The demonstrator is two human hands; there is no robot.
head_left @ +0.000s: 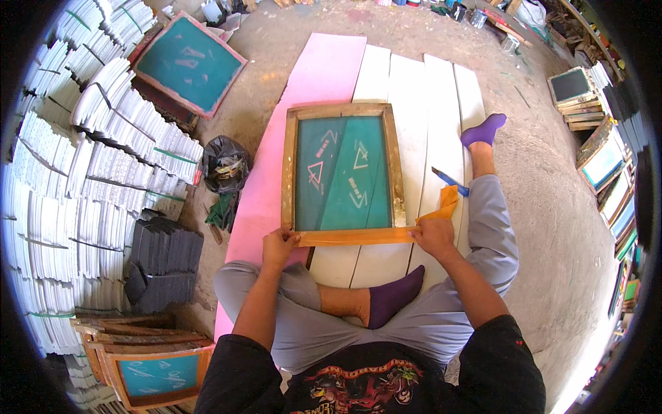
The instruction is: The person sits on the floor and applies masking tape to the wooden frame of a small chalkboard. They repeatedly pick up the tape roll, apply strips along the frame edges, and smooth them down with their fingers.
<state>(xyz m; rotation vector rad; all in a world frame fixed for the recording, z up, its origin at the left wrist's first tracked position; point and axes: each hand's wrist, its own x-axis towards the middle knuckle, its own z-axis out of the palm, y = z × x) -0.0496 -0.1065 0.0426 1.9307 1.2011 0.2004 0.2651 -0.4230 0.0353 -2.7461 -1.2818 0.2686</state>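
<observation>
A wooden silk-screen frame (397,165) with teal mesh and pale arrow and triangle marks lies flat before me. A strip of orange tape (355,237) stretches along its near edge. My left hand (278,247) pinches the strip at the near left corner. At the near right corner my right hand (434,236) grips it too, and a loose folded length of the tape sticks up past those fingers. Just beyond this loose end, a blue cutter knife (452,181) lies on the white boards, its blade pointing away to the left.
Pink board (324,65) and white planks (408,86) form the platform under me. Bundled white stacks (48,186) and a black stack (165,259) rise at left, near a black bag (226,165). Other screens (190,63) lean around; my socked foot (485,131) rests right.
</observation>
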